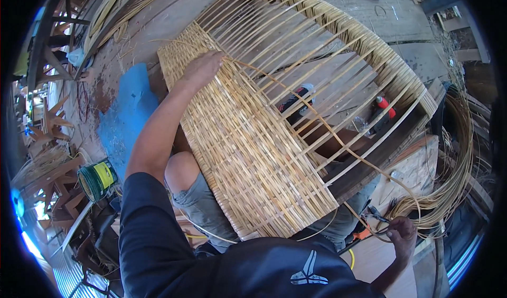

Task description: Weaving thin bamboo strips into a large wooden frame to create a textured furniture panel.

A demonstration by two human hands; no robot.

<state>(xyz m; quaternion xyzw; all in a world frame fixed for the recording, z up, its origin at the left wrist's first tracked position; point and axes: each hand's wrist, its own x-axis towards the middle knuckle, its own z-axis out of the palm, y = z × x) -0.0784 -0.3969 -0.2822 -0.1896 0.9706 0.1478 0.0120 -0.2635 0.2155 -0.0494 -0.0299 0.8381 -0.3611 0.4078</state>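
We see a large rattan panel lying across the person's lap, running from about eleven o'clock down to six o'clock, its lower-left half tightly woven and its upper-right half only bare ribs ending in a curved rim. The left hand rests at the upper edge of the woven part, at roughly eleven o'clock; its fingers press flat and close together onto the weave, and a loose rattan strand starts right at the fingertips. That strand runs from there toward four o'clock, crossing over the bare ribs, and loops down to the right hand at about five o'clock. The right hand's fingers are curled closed around the strand's far loop. Just beyond that hand, at three to four o'clock, lies a coil of rattan. A green and yellow spool sits at eight o'clock.
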